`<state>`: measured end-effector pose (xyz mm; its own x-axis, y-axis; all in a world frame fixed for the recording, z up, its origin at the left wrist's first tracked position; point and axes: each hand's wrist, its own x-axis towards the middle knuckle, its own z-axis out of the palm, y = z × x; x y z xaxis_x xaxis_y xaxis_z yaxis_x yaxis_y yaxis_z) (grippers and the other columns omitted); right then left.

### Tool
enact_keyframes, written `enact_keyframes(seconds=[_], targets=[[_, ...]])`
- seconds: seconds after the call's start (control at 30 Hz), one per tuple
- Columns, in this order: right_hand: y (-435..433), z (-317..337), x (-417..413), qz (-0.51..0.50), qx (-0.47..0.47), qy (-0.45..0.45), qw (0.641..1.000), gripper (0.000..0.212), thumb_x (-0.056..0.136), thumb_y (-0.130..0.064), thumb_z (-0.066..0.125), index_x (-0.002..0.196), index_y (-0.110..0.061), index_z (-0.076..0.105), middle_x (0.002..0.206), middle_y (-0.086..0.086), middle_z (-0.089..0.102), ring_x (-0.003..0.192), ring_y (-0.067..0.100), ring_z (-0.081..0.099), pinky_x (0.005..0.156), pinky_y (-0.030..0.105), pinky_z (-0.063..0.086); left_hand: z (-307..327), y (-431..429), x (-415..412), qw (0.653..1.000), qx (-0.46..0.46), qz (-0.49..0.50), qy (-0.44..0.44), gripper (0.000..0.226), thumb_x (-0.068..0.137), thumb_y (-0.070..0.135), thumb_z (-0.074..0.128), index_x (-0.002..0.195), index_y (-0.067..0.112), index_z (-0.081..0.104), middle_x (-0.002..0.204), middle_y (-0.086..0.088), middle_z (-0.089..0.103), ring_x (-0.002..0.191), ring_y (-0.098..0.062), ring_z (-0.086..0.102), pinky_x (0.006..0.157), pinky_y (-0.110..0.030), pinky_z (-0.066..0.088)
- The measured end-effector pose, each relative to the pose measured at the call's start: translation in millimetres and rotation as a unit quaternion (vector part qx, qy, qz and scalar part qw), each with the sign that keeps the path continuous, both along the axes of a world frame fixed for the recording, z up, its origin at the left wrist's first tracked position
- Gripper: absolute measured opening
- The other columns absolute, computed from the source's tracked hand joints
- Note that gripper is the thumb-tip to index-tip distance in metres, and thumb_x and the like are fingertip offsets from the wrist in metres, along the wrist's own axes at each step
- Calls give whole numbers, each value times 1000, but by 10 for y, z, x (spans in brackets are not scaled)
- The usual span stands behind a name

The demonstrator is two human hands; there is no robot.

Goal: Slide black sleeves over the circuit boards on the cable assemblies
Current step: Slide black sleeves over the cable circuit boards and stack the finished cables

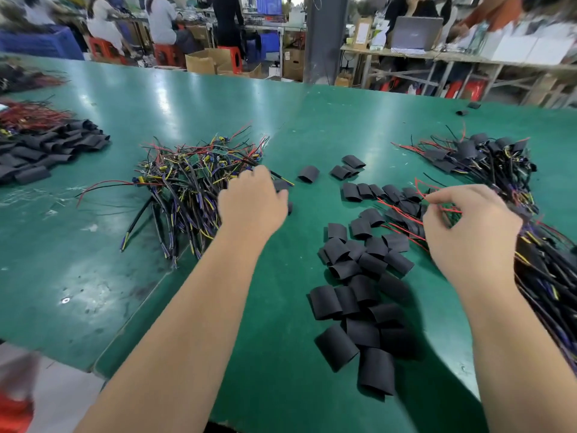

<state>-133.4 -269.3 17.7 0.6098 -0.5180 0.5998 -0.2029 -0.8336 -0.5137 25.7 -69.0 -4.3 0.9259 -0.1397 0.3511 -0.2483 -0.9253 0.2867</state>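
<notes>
Two hands flank sleeves: left hand grip unclear, right hand pinches red wires.

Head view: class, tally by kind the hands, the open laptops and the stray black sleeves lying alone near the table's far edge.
Hands: 2 (left hand, right hand)
Laptop: 1
Stray sleeves: 2
Total: 5

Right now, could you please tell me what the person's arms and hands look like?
Both forearms, left and right, are bare as far as the frame shows: no sleeves, gloves or wrist straps. The left hand and right hand carry no rings or watch that I can see.
</notes>
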Motion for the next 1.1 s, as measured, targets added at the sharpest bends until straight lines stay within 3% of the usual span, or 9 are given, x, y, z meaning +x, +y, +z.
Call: enact_keyframes(seconds=[0.2, 0.3, 0.5, 0.57, 0.67, 0.77, 0.87, 0.97, 1.1], targets=[[34, -81, 20, 48, 0, 7, 999, 16, 81, -2, 63, 87, -13, 72, 95, 7, 67, 99, 30, 60, 93, 56, 43, -313, -205, 378, 983, 105, -88, 118, 77, 92, 60, 41, 152, 21, 12, 157, -14, 17, 144, -32, 17, 111, -48, 22], [68, -99, 40, 63, 2, 8, 998, 16, 81, 0, 63, 86, -13, 73, 92, 5, 67, 97, 29, 61, 90, 57, 45, -430, -177, 443, 978, 108, -99, 148, 76, 90, 65, 35, 149, 19, 23, 156, -10, 22, 143, -28, 21, 112, -48, 21], [111, -99, 26, 80, 7, 16, 997, 17, 82, -1, 62, 87, -14, 72, 87, -6, 58, 81, 25, 59, 89, 56, 45, -200, -239, 184, 965, 30, -249, 79, 65, 88, 67, 23, 91, 21, 69, 88, 1, 71, 88, -22, 65, 84, -31, 45], [121, -97, 32, 83, 11, 18, 996, 18, 82, 0, 62, 87, -14, 72, 86, -6, 58, 79, 24, 58, 89, 55, 44, -97, -144, 193, 978, 30, -208, -17, 56, 90, 55, 29, 81, 15, 67, 77, -2, 69, 79, -26, 64, 79, -31, 43], [130, -97, 33, 81, 21, 26, 996, 18, 83, -1, 62, 88, -14, 72, 87, -6, 58, 78, 20, 53, 91, 54, 43, 13, 188, 391, 992, 61, -13, -112, 25, 86, 27, 52, 103, 14, 66, 103, -10, 65, 100, -31, 55, 85, -38, 41], [127, -110, 34, 83, 24, 34, 996, 18, 83, -1, 61, 89, -14, 72, 89, -5, 60, 85, 20, 56, 93, 53, 43, -19, 593, 585, 990, 46, 127, -36, 45, 82, 22, 61, 120, 1, 48, 119, -22, 51, 110, -37, 48, 90, -44, 42], [121, -127, 49, 90, 13, 30, 995, 18, 83, 0, 60, 88, -13, 72, 88, -4, 63, 90, 20, 60, 93, 39, 44, -85, 833, 692, 986, -9, 156, 56, 49, 87, 32, 64, 114, -7, 49, 117, -29, 54, 110, -43, 52, 89, -48, 46], [121, -138, 56, 99, 10, 20, 995, 17, 82, 2, 62, 86, -11, 72, 85, -6, 61, 81, 10, 54, 79, 2, 34, -55, 940, 757, 989, -34, 126, 69, 39, 88, 28, 67, 92, -10, 59, 102, -30, 63, 100, -43, 59, 82, -44, 49], [87, -183, 79, 108, 0, 28, 994, 17, 81, 3, 63, 86, -11, 72, 83, -7, 60, 80, 12, 55, 81, 14, 39, 62, 917, 715, 931, -304, 127, 154, 20, 91, 14, 57, 89, -3, 65, 79, -14, 71, 43, -15, 61, 46, -23, 52]])
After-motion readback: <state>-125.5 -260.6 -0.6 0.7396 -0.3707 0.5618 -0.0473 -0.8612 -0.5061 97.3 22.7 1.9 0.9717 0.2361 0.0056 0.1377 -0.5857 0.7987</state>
